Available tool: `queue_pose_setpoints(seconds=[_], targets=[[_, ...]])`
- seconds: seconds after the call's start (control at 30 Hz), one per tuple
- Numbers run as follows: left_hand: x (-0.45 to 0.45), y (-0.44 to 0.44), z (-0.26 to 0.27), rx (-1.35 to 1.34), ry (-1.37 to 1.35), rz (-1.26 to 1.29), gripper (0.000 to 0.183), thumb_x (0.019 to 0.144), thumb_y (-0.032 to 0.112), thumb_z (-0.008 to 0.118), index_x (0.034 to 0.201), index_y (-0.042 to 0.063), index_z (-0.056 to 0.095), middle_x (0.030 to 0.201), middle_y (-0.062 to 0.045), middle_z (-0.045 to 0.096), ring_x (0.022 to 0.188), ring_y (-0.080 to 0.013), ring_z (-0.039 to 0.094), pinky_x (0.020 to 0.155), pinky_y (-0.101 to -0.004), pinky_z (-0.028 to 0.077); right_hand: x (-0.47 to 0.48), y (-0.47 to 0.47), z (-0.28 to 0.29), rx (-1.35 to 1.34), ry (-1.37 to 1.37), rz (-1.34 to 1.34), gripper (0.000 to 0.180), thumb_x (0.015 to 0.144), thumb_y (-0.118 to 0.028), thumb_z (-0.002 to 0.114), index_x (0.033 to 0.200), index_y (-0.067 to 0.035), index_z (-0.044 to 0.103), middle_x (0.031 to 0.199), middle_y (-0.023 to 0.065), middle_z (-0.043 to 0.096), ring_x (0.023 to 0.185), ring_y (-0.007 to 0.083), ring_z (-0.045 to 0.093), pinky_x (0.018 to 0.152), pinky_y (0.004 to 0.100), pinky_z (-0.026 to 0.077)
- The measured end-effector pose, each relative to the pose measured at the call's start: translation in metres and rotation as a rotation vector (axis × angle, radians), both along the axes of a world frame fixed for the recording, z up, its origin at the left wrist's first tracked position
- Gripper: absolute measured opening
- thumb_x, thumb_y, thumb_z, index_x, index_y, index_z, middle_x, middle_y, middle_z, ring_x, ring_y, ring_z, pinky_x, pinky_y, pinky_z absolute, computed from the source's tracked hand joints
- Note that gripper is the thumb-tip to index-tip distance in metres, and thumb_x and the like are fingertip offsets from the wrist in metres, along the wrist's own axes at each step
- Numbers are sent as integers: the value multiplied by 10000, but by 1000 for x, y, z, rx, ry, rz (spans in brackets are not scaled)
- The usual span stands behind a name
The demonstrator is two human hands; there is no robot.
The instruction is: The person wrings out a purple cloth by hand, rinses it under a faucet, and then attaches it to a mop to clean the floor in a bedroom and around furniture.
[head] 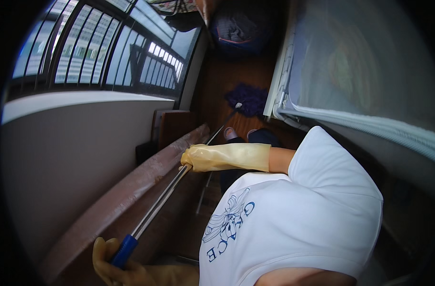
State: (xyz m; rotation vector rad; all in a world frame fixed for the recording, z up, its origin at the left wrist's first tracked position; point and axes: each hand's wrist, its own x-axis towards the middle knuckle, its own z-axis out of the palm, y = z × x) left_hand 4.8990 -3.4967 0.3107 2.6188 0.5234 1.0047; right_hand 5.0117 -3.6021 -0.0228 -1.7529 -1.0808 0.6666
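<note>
Both my hands wear yellowish rubber gloves and grip one long mop. My right hand [194, 157] is closed around the metal pole [160, 200] partway along it. Lower in the picture, my left hand [117, 261] holds the blue grip [125, 250] at the pole's end. The pole slants away from me to a shaggy purple mop head [248, 98], which lies on the wooden floor [217, 75] just beyond my feet. A pale joint [238, 105] links pole and head. The mop head's right side sits close against the corner of a white frame.
A long plastic-wrapped roll [131, 193] runs along the wall under a barred window [85, 50]. Brown boards [174, 128] lean there. To the right stands a frame with pale netting [346, 64]. A dark bundle [239, 28] blocks the far end.
</note>
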Motion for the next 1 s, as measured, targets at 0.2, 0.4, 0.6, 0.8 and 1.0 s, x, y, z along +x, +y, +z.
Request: queue_pose_setpoints(seconds=[0.2,0.4,0.6,0.8,1.0], targets=[[-41,-54,-13,164,-39,178,438,1079,273,373,1082,-67,649,910,-111,651,768,-155,586,669,-245,523,-1,-52,40,-30,109,206,273,927,-261,588,793,-36,664,836,191,675,845,409,634,780,491,490],[-105,-128,-17,322,-17,333,348,1071,186,368,1079,-86,585,928,-110,634,698,-136,550,607,-233,521,-39,-75,38,-133,35,494,444,972,-395,545,777,-14,661,798,225,657,820,429,628,741,500,494],[-168,-201,-38,-7,-220,957,552,1062,389,313,772,15,596,618,-47,507,526,-115,490,492,-231,455,-128,-112,-17,-4,-96,444,261,870,-293,617,735,-85,699,751,179,671,784,398,653,725,486,511],[-251,-288,-47,-104,-449,1238,538,1059,378,401,799,-30,637,689,-92,584,570,-151,540,511,-245,463,-201,-153,-16,-199,-218,751,104,738,-209,670,823,-190,727,852,76,676,950,290,646,844,501,434],[-280,-377,-44,17,-497,1393,510,1056,348,432,769,-35,608,719,-101,608,635,-179,593,571,-273,515,-284,-209,-21,1,-235,923,158,794,-276,670,763,-124,702,781,102,678,811,324,662,766,453,503]])
